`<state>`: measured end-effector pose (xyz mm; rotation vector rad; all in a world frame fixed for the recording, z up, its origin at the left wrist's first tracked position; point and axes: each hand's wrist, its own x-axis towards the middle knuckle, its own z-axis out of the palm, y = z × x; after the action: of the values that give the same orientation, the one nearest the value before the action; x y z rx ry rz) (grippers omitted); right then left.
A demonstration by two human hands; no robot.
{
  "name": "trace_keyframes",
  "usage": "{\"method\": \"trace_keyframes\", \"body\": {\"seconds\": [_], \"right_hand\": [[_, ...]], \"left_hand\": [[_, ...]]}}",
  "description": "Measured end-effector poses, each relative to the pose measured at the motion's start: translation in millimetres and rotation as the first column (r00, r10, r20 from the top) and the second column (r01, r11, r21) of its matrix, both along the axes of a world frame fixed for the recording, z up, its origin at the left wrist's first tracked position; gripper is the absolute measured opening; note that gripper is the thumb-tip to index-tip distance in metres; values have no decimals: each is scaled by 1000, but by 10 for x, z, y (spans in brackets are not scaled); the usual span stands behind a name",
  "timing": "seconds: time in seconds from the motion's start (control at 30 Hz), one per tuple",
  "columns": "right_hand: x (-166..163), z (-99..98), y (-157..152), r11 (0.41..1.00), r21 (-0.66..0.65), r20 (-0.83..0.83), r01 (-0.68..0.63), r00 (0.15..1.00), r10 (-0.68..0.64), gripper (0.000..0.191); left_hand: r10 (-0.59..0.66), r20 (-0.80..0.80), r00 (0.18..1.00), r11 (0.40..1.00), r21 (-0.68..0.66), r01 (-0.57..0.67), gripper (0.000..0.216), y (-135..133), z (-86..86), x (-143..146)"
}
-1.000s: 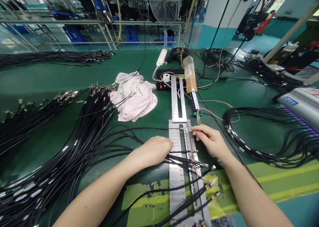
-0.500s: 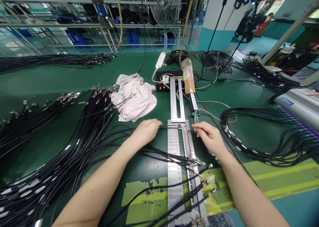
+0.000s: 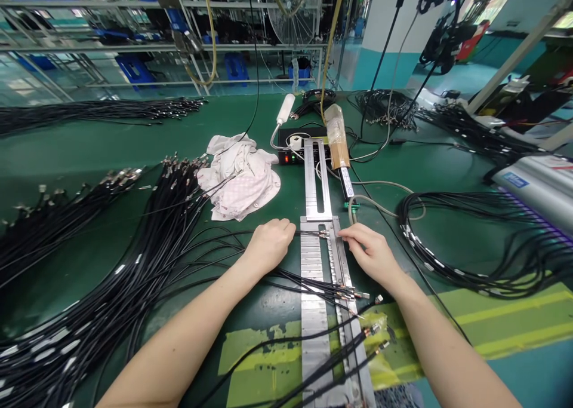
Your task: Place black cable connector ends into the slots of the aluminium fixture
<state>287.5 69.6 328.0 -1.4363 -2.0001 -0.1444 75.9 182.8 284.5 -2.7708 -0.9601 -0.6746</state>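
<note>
A long metal jig [image 3: 314, 312] with slotted rows lies lengthwise in front of me on the green table. My left hand [image 3: 268, 244] is closed on a thin black cable [image 3: 308, 233] whose metal tip lies across the jig's far end. My right hand [image 3: 369, 252] rests on the jig's right rail with its fingers pinched near that tip; what they hold is too small to name. Several more black cables with metal connectors [image 3: 353, 291] lie across the jig nearer to me.
A large bundle of black cables [image 3: 134, 264] spreads over the left of the table. A crumpled white cloth [image 3: 242, 178] lies behind my left hand. A black control box [image 3: 298, 148] and a wrapped tool [image 3: 338, 136] sit at the back; coiled cables [image 3: 470, 241] lie right.
My left hand moved from the middle of the jig up to its far end with a cable. My right hand stayed by the right rail, shifting slightly toward the cable tip.
</note>
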Motion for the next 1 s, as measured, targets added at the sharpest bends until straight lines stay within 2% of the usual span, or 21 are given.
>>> {"method": "trace_keyframes", "body": {"seconds": [0.13, 0.33, 0.57, 0.8, 1.0], "right_hand": [[-5, -24, 7, 1000, -7, 69, -16, 997, 16, 25], [0, -80, 64, 1000, 6, 210, 30, 977, -30, 28], [-181, -77, 209, 998, -13, 489, 69, 871, -54, 29], [-199, -94, 209, 994, 5, 573, 106, 814, -90, 29], [-263, -143, 214, 991, -4, 532, 132, 840, -110, 31]], "left_hand": [[-28, 22, 999, 1000, -6, 28, 23, 11, -14, 5], [-98, 88, 991, 993, -59, 104, 19, 116, -48, -16], [-253, 8, 968, 966, -50, 253, 47, 163, -47, -40], [-220, -93, 971, 974, -64, 215, 52, 102, -6, -100], [-137, -92, 986, 989, 35, 141, 46, -21, 55, -64]]}}
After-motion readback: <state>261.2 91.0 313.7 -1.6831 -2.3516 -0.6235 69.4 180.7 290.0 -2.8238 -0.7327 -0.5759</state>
